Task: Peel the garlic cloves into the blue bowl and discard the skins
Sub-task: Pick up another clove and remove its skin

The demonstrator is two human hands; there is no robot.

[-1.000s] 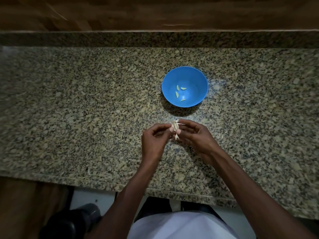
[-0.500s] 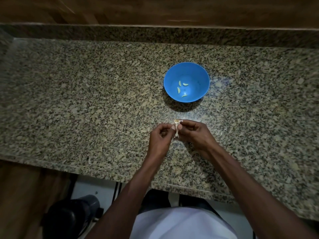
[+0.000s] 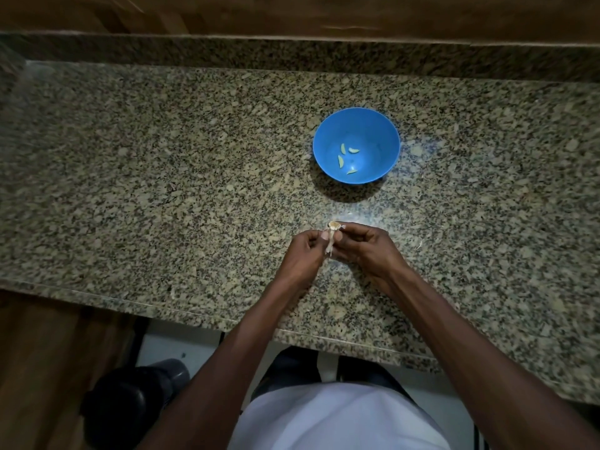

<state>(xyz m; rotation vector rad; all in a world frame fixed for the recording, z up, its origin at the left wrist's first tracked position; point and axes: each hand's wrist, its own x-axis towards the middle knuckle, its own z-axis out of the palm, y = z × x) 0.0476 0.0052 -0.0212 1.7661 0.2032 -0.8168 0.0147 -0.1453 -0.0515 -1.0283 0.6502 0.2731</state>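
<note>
dark bin-like object (image 3: pixel 130 407) on the floor at lower left, below the granite counter (image 3: pixel 162 190). left hand (image 3: pixel 300 254) over the counter's front part, fingers curled, thumb and fingertip pinching the garlic piece (image 3: pixel 331 237) from its left side. the garlic piece sits between both hands, tan root end up, pale skin hanging down. right hand (image 3: pixel 363 246) pinches it from the right, other fingers curled in. blue bowl (image 3: pixel 386 138) stands beyond the hands, well apart, with four peeled cloves (image 3: pixel 341 161) inside. loose skin scrap (image 3: pixel 419 244) on the counter just right of the right hand. step in hand: likely stripping skin or breaking off a clove. next move calls for pulling the skin free, then dropping the bare clove in the bowl.
</note>
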